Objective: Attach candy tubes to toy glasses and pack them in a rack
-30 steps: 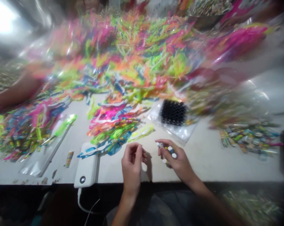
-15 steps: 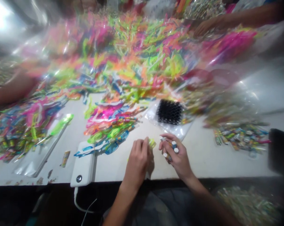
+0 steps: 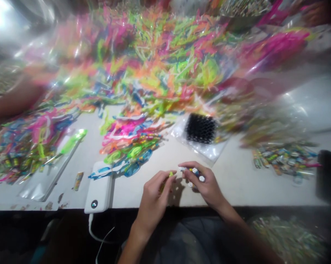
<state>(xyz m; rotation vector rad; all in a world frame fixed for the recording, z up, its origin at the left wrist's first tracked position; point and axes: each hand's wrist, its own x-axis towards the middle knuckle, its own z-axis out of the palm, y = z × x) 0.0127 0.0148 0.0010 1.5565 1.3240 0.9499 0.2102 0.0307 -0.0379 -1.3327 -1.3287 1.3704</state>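
Note:
My left hand (image 3: 155, 190) is closed, with a small yellow-green piece (image 3: 171, 174) pinched between thumb and fingertips; most of it is hidden. Just to the right, my right hand (image 3: 206, 185) curls around several small tubes with white ends (image 3: 195, 176). One white tip points out between its thumb and forefinger, towards the left hand. Both hands are above the near edge of the white table (image 3: 234, 179), their fingertips close but apart. Beyond them lies a row of colourful plastic toy glasses (image 3: 132, 150), with a blue pair (image 3: 131, 168) nearest.
A white power bank (image 3: 98, 194) with a cable is at the left, near a single small tube (image 3: 78, 181). A clear bag with black mesh (image 3: 201, 128) lies ahead. Small tubes (image 3: 289, 159) are heaped right, beside a dark object (image 3: 328, 176). Another person's arm (image 3: 15, 99) reaches in left.
My left hand has drawn back and turned, raising the yellow-green piece between its fingertips. My right hand has moved slightly lower. The other person's arm at the upper right has pulled back.

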